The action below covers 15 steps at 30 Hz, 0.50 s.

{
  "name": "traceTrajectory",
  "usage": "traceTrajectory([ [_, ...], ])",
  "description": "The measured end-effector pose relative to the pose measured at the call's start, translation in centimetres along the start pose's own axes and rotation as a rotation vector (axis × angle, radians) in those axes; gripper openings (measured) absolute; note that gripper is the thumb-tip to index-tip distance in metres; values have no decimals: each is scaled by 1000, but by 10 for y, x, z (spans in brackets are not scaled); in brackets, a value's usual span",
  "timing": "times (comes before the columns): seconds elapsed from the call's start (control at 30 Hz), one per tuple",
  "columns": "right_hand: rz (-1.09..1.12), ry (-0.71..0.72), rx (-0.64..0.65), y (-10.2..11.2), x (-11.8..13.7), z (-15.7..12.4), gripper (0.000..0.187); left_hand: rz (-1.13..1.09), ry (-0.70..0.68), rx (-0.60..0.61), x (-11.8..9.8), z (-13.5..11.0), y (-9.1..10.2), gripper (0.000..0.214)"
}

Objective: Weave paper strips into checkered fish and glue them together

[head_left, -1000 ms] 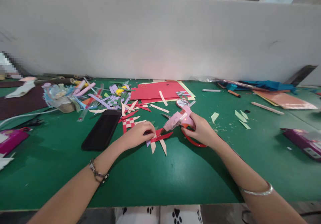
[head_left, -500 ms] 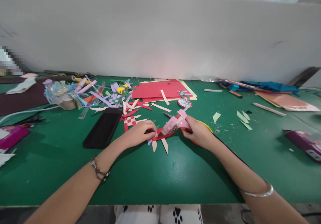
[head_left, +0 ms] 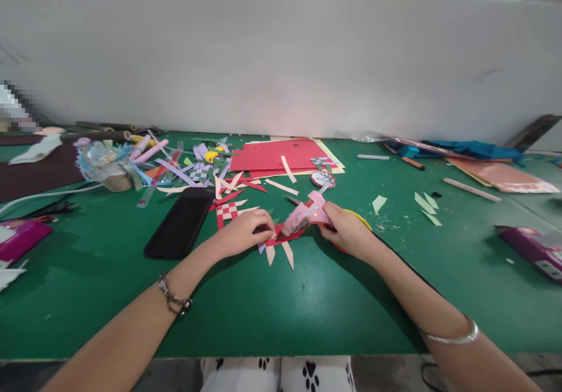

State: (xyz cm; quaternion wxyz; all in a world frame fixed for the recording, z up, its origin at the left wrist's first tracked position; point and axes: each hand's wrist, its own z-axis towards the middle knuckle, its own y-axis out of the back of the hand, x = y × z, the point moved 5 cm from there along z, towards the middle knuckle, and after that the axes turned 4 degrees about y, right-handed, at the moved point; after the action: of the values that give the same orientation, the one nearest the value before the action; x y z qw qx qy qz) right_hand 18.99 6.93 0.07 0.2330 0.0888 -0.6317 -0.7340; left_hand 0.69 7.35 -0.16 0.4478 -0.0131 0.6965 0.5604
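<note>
My right hand [head_left: 348, 230] is wrapped round a pink hot glue gun [head_left: 305, 213], with a clear glue stick poking from its rear. The gun's nozzle points down-left and meets a small red paper piece [head_left: 292, 234] on the table. Pale pink paper strips [head_left: 288, 255] stick out from under the red piece toward me. My left hand [head_left: 248, 231] is closed in a pinch at the left end of this piece, on a pale paper strip partly hidden by the fingers. A red-and-pink woven paper square [head_left: 227, 211] lies just beyond my left hand.
A black phone [head_left: 180, 223] lies left of my left hand. Red paper sheets [head_left: 274, 157] and a round tin [head_left: 323, 179] are behind the gun. Scissors [head_left: 359, 219] with yellow-red handles lie partly under my right hand. Coloured scraps [head_left: 202, 169] cover the back left.
Almost nothing differs. Both hands and the glue gun stay in place, the nozzle still against the red paper piece.
</note>
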Motion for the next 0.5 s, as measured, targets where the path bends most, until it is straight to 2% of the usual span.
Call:
traceTrajectory([
  [0.5, -62, 26, 28, 3, 4, 0, 6, 7, -5, -2, 1, 0, 0, 14],
])
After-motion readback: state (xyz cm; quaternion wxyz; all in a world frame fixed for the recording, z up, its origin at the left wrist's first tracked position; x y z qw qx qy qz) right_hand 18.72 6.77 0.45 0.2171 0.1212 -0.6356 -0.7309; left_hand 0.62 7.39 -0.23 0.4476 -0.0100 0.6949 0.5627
